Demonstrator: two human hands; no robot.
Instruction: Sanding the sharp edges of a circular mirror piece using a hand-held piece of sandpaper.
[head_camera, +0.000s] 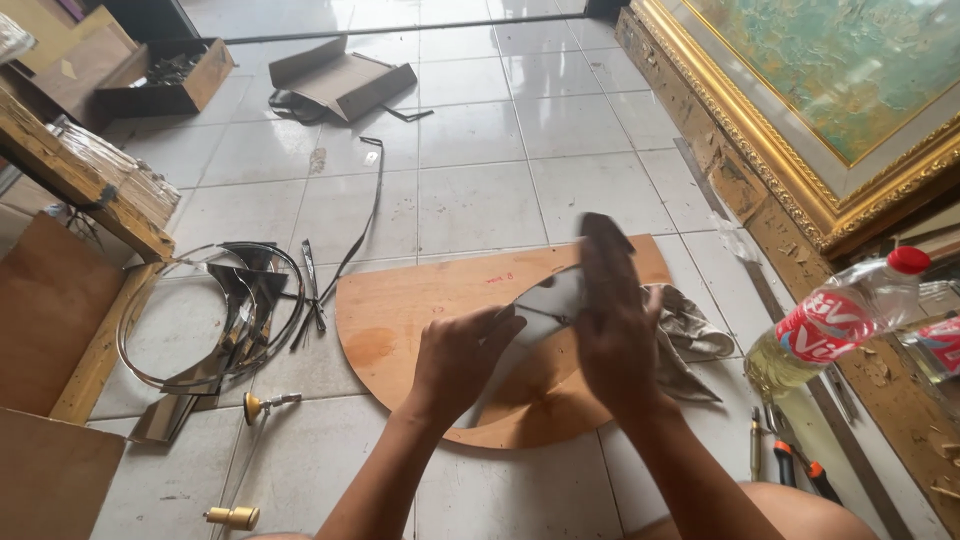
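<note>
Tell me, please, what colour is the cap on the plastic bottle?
Red; the cap shows in the head view.

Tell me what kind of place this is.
Probably a small craft or framing workshop, with the work done on a tiled floor: an ornate gilt picture frame, bent metal strips, and a curved wooden board under both hands.

**Soft daylight, blurred right hand**

Even, bright daylight falls on the white floor tiles (470, 190), which carry a pale sheen beyond the fingertips. Shadows under the hands are faint. The right hand (612, 320) is motion-blurred; the left hand (462, 362) is sharper. Straight lines bow slightly near the edges.
</note>
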